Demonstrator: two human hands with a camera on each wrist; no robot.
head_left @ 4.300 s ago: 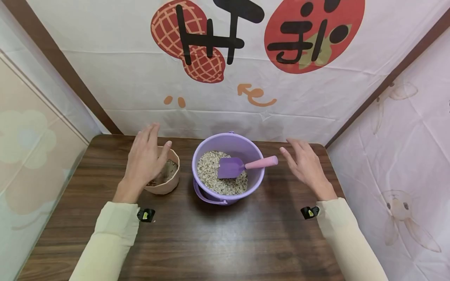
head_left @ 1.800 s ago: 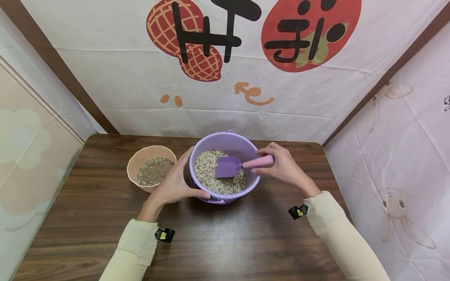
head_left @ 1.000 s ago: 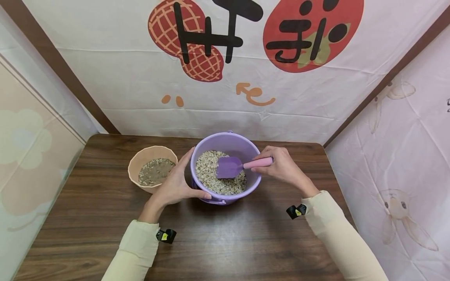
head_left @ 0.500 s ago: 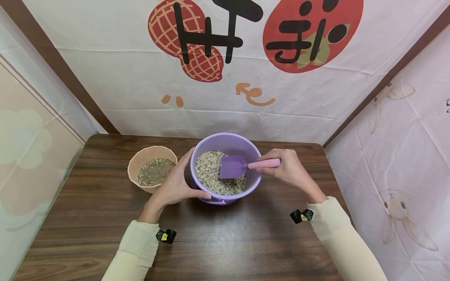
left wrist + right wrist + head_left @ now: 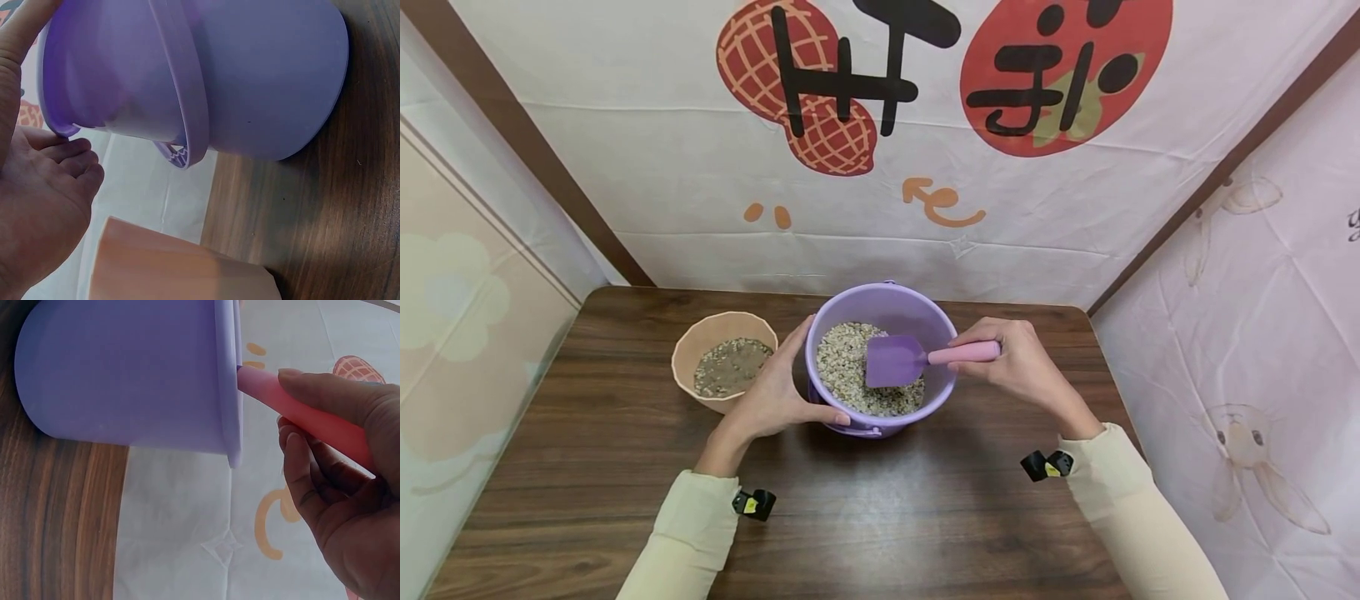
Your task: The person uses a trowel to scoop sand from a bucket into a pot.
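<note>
A purple bucket (image 5: 910,310) stands upright on the table, part-filled with pale gravel-like grains (image 5: 842,362). My left hand (image 5: 767,398) holds its left side near the rim, thumb at the front and fingers toward the back. In the left wrist view those fingertips (image 5: 78,147) lie right at the rim. My right hand (image 5: 1017,358) grips the pink handle (image 5: 306,422) of a small purple shovel (image 5: 895,362). The blade lies over the grains inside the bucket, and the handle slants out past the right rim.
Left of the bucket is a peach pot (image 5: 696,337), holding grains and a brownish patch, partly behind my left hand. The bucket's handle (image 5: 187,87) hangs down its side. A white printed cloth (image 5: 820,258) rises behind the wooden table (image 5: 880,517).
Both hands were apart from the bucket at first. The left came to its side; the right took the shovel's handle. The shovel shifted right, then its blade dipped slightly toward me.
</note>
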